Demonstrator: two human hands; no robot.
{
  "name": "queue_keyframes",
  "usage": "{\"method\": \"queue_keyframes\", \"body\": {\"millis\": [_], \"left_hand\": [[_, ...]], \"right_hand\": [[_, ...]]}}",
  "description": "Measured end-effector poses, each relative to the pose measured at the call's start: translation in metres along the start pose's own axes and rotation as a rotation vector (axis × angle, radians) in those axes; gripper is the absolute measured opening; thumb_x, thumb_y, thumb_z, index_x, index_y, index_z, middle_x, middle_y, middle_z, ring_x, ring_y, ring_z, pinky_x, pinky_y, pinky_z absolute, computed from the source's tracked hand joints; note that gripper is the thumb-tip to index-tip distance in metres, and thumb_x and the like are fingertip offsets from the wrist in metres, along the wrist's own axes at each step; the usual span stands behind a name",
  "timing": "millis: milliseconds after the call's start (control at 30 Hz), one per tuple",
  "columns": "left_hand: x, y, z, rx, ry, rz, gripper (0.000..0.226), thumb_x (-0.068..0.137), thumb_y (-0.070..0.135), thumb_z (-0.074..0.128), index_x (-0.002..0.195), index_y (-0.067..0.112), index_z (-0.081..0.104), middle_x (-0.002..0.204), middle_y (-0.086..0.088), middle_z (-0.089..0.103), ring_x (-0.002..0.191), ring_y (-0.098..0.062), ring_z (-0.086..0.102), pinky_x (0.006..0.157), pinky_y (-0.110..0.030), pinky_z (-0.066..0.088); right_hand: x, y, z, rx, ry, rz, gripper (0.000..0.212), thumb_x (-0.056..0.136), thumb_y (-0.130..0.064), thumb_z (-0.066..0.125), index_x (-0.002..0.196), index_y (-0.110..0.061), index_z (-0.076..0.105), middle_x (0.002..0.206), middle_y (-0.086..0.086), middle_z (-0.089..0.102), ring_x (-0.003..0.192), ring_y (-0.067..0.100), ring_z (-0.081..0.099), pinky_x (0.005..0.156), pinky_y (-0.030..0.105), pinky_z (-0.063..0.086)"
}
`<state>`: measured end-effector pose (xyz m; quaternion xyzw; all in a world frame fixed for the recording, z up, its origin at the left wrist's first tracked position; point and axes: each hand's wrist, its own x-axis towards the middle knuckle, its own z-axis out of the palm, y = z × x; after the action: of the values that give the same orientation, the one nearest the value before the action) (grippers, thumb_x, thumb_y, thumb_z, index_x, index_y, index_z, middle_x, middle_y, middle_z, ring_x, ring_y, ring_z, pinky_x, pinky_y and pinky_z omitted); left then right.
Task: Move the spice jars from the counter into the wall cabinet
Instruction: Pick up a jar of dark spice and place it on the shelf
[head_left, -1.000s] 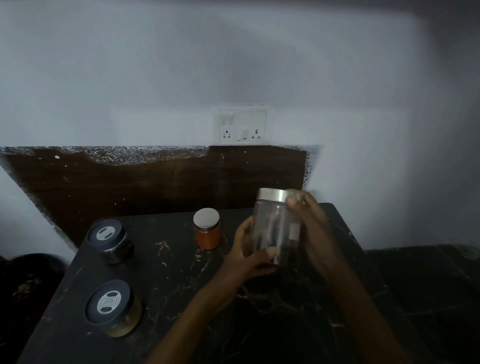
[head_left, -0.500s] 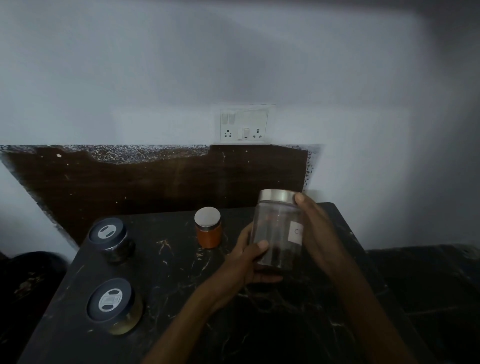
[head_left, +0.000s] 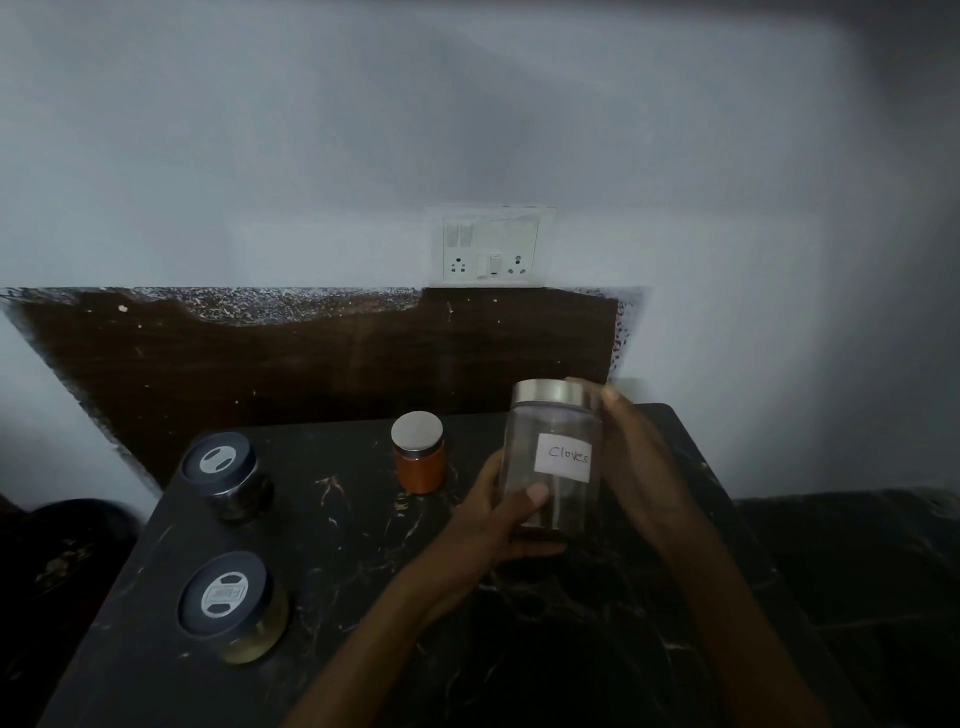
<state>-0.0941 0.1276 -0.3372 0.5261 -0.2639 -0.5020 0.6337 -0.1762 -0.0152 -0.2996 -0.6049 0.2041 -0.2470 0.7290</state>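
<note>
A clear glass jar (head_left: 556, 447) with a silver lid and a white label reading "Cloves" is held upright just above the black marble counter (head_left: 363, 571). My left hand (head_left: 493, 525) grips its lower left side and base, thumb across the front. My right hand (head_left: 639, 457) wraps the jar's right side up to the lid. A small orange spice jar (head_left: 420, 460) with a silver lid stands behind to the left. Two dark-lidded jars stand at the counter's left: one at the back (head_left: 228, 475), one nearer (head_left: 234, 608). No cabinet is in view.
A white switch and socket plate (head_left: 491, 247) sits on the pale wall above a dark brown backsplash panel (head_left: 311, 358). The counter's right edge drops to a dark floor (head_left: 857, 571). A dark round object (head_left: 57, 540) lies low at the left.
The jar has been turned between both hands, bringing the "Cloves" label round to face me, and it sits slightly higher. The other jars have not moved.
</note>
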Motion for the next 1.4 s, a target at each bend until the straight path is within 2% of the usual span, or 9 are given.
{"method": "queue_keyframes", "body": {"millis": [133, 233, 367, 567, 700, 867, 1033, 1200, 1400], "left_hand": [[0.0, -0.003, -0.002, 0.021, -0.005, -0.003, 0.113, 0.044, 0.057, 0.084, 0.138, 0.036, 0.026, 0.134, -0.003, 0.048, 0.114, -0.025, 0.058, 0.085, -0.04, 0.054], [0.002, -0.004, -0.001, 0.181, 0.041, 0.075, 0.119, 0.049, 0.047, 0.084, 0.143, 0.042, 0.011, 0.141, 0.003, 0.039, 0.122, -0.02, 0.05, 0.093, -0.044, 0.051], [0.004, -0.005, -0.001, 0.318, 0.045, 0.147, 0.135, 0.045, 0.044, 0.086, 0.147, 0.033, -0.001, 0.147, 0.008, 0.031, 0.131, -0.01, 0.04, 0.106, -0.042, 0.04], [0.004, -0.003, -0.001, 0.311, 0.051, 0.16, 0.126, 0.051, 0.038, 0.082, 0.147, 0.034, 0.001, 0.147, 0.005, 0.032, 0.131, -0.013, 0.039, 0.107, -0.046, 0.039], [0.005, 0.007, -0.001, 0.318, 0.052, 0.207, 0.121, 0.054, 0.033, 0.08, 0.148, 0.03, 0.005, 0.143, 0.007, 0.037, 0.126, -0.008, 0.046, 0.102, -0.035, 0.045], [0.01, 0.054, 0.0, 0.364, 0.057, 0.332, 0.112, 0.059, 0.024, 0.081, 0.145, 0.04, 0.012, 0.141, 0.009, 0.038, 0.125, -0.009, 0.046, 0.096, -0.033, 0.049], [0.012, 0.136, 0.007, 0.464, 0.098, 0.503, 0.114, 0.057, 0.038, 0.08, 0.144, 0.046, 0.008, 0.147, 0.011, 0.032, 0.132, -0.012, 0.038, 0.105, -0.043, 0.041], [0.013, 0.219, 0.02, 0.551, 0.094, 0.7, 0.105, 0.064, 0.028, 0.076, 0.14, 0.051, 0.007, 0.14, 0.018, 0.036, 0.127, -0.01, 0.044, 0.103, -0.039, 0.045], [0.013, 0.305, 0.038, 0.623, -0.022, 0.908, 0.118, 0.071, 0.013, 0.079, 0.142, 0.051, -0.008, 0.134, 0.02, 0.044, 0.119, -0.003, 0.054, 0.096, -0.034, 0.05]], "right_hand": [[-0.002, 0.0, -0.003, -0.087, -0.002, -0.066, 0.03, 0.076, -0.038, 0.054, 0.101, -0.025, 0.064, 0.105, -0.001, 0.067, 0.091, 0.013, 0.068, 0.068, 0.022, 0.055], [-0.002, 0.004, -0.003, -0.103, 0.049, -0.096, 0.023, 0.077, -0.035, 0.057, 0.096, -0.025, 0.065, 0.098, -0.004, 0.069, 0.087, 0.011, 0.068, 0.066, 0.021, 0.055], [-0.001, 0.005, -0.002, -0.1, 0.08, -0.095, 0.014, 0.083, -0.029, 0.057, 0.094, -0.025, 0.065, 0.095, -0.004, 0.069, 0.085, 0.011, 0.068, 0.066, 0.02, 0.055], [-0.001, 0.0, 0.0, -0.112, 0.074, -0.101, 0.024, 0.073, -0.038, 0.058, 0.093, -0.026, 0.065, 0.092, -0.006, 0.07, 0.082, 0.009, 0.069, 0.065, 0.019, 0.055], [0.001, -0.007, 0.0, -0.106, 0.066, -0.107, 0.014, 0.086, -0.028, 0.055, 0.097, -0.025, 0.064, 0.094, -0.004, 0.069, 0.082, 0.009, 0.069, 0.064, 0.019, 0.055], [0.011, -0.046, 0.005, -0.194, 0.008, -0.207, 0.048, 0.082, -0.037, 0.052, 0.128, -0.024, 0.052, 0.12, -0.005, 0.061, 0.103, 0.009, 0.063, 0.071, 0.021, 0.054], [0.026, -0.113, 0.02, -0.258, -0.004, -0.397, 0.045, 0.086, -0.026, 0.056, 0.13, -0.024, 0.048, 0.115, -0.008, 0.062, 0.1, 0.004, 0.063, 0.072, 0.019, 0.056], [0.03, -0.199, 0.039, -0.359, -0.052, -0.574, 0.073, 0.066, -0.038, 0.065, 0.134, -0.039, 0.036, 0.113, -0.02, 0.056, 0.09, -0.004, 0.064, 0.064, 0.019, 0.056], [0.032, -0.289, 0.056, -0.393, -0.158, -0.75, 0.099, 0.055, -0.026, 0.077, 0.138, -0.047, 0.027, 0.124, -0.006, 0.055, 0.092, 0.01, 0.069, 0.069, 0.029, 0.059]]}}
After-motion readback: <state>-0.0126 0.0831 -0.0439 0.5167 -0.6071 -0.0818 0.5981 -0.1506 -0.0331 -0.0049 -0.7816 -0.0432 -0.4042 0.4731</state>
